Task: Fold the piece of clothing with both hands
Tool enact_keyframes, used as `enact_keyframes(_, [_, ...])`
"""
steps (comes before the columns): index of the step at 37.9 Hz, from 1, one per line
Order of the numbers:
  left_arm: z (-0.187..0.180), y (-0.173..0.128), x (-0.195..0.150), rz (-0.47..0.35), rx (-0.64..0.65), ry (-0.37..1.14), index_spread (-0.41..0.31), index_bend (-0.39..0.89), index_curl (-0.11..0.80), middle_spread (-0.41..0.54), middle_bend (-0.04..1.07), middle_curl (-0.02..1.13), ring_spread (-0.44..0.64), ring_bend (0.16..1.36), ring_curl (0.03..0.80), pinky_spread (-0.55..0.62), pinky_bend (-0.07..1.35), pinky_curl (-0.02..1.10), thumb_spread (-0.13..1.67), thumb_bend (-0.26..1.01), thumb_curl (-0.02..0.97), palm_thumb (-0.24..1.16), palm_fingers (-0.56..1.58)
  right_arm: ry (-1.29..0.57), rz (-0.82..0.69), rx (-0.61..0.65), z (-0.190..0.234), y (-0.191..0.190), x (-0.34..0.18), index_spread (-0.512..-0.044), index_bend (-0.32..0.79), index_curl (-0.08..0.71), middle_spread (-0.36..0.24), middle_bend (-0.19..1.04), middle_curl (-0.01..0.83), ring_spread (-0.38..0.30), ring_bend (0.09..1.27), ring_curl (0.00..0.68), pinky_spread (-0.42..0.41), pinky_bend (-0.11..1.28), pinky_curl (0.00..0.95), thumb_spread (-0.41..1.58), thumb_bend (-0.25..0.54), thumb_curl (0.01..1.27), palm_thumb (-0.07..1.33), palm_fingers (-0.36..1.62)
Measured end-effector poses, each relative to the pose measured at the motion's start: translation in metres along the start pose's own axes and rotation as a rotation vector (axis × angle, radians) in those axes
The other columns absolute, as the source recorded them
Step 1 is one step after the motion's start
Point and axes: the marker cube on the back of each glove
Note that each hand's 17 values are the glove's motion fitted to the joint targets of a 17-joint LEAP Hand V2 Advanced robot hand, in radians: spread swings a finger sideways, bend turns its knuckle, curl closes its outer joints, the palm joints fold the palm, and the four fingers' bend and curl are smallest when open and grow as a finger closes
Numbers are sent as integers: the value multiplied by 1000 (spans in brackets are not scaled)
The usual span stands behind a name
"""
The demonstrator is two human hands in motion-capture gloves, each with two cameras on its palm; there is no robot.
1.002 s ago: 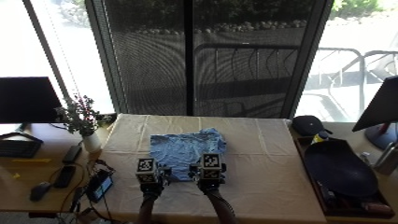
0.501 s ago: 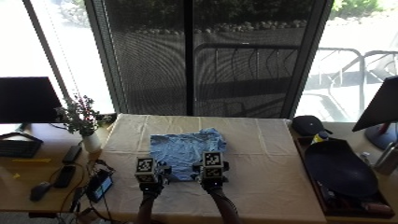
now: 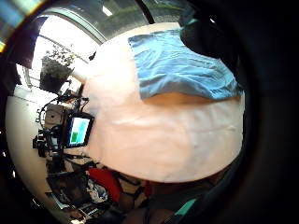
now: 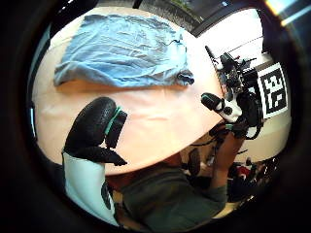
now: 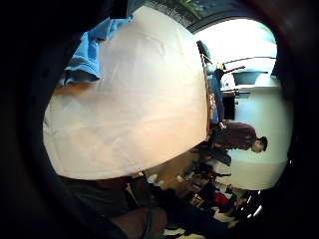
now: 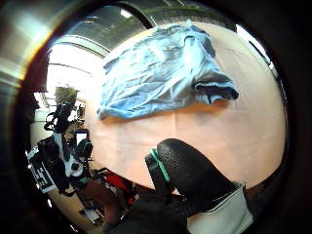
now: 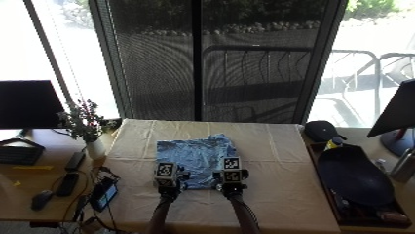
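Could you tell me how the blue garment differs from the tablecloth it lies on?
The garment is blue and rumpled; the tablecloth is cream and lies almost smooth. The garment covers a small patch near the middle, while the tablecloth spans the whole table. Both are cloth lying flat.

In the outside view the left hand (image 7: 168,187) and the right hand (image 7: 231,187) sit under their marker blocks, so their fingers cannot be seen, nor whether either grip has the blue garment (image 7: 195,158). The garment's near edge is covered there by both hands. In the right little finger side palm view only a corner of the garment (image 5: 87,55) shows past a dark rim. The desk (image 7: 272,146) is cut off at the lower edge.
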Motion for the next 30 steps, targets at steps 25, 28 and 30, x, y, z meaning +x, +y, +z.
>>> enact_keyframes(25, [64,-14,-8,18,-155,-58,-129,240,307,-67,217,372,105,539,317,210,465,288,1117,-13,308,464,447,82,-203,233,31,-48,-32,-371,203,257,-14,204,302,79,324,263,137,661,344,1126,29,306,492,238])
enact_keyframes(28, [64,-19,-12,8,-57,-74,-164,304,337,-124,233,371,30,515,300,172,384,257,1139,-7,307,481,598,102,-185,341,29,-56,-30,-383,331,299,-84,210,309,-15,322,256,80,567,310,1176,68,317,575,472])
enact_keyframes(30, [62,-22,-16,-1,-4,-94,-186,323,355,-160,263,386,-28,508,304,134,347,251,1155,-1,308,501,701,86,-179,386,28,-57,-31,-382,363,322,-115,199,313,-64,324,264,49,534,306,1198,76,318,602,536])
